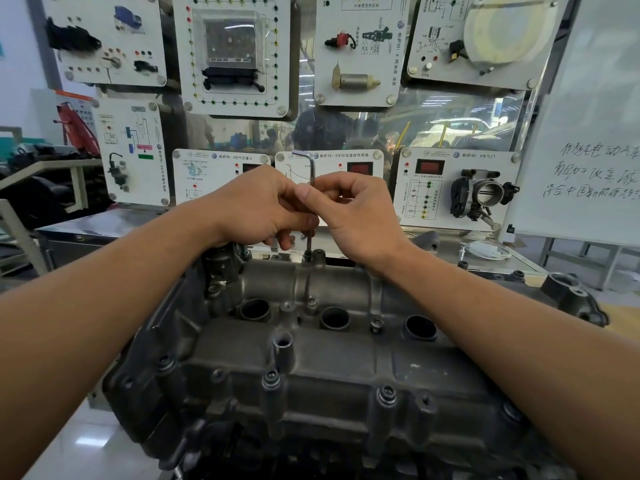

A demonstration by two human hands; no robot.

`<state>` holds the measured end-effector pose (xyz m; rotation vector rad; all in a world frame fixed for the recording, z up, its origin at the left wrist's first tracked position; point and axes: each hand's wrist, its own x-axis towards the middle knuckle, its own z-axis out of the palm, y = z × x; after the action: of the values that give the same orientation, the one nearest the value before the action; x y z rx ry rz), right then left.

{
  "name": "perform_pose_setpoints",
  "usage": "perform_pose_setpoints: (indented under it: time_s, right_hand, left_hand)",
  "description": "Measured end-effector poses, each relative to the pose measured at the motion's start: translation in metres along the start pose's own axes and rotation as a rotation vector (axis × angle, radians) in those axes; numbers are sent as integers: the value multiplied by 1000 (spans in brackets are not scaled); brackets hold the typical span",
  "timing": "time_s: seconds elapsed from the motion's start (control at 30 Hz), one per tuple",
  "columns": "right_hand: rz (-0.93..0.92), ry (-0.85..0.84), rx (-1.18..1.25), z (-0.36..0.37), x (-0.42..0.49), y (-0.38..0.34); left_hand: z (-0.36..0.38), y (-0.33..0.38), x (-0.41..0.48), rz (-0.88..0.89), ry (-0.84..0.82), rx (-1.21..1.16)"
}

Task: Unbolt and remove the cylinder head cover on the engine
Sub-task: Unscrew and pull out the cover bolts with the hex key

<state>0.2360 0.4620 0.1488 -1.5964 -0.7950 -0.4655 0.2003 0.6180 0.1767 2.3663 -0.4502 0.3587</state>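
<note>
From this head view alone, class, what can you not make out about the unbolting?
Head view: hex key mid-shaft, hidden by left hand and right hand.
Head view: tip's seating in far bolt, too small.
Head view: cylinder head cover right end, behind right forearm.

Two bare arms here: the left forearm and the right forearm, uncovered all the way to the picture's edges. The left hand and right hand are bare too. One short, rounded thumbnail shows on the right, with creased knuckles beside it.
</note>
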Motion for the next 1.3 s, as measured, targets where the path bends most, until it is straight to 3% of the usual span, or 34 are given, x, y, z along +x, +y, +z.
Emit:
perform_pose_setpoints:
  time_s: [0.3, 0.97, 1.3]
  right_hand:
    - [3, 63, 49, 0, 2, -1]
    - [-20, -34, -88, 0, 0, -2]
    - [47, 57, 39, -1, 2, -1]
  left_hand:
    - [2, 4, 0, 10, 2, 23]
    - [0, 2, 0, -15, -38, 15]
    - [1, 4, 1, 13, -33, 22]
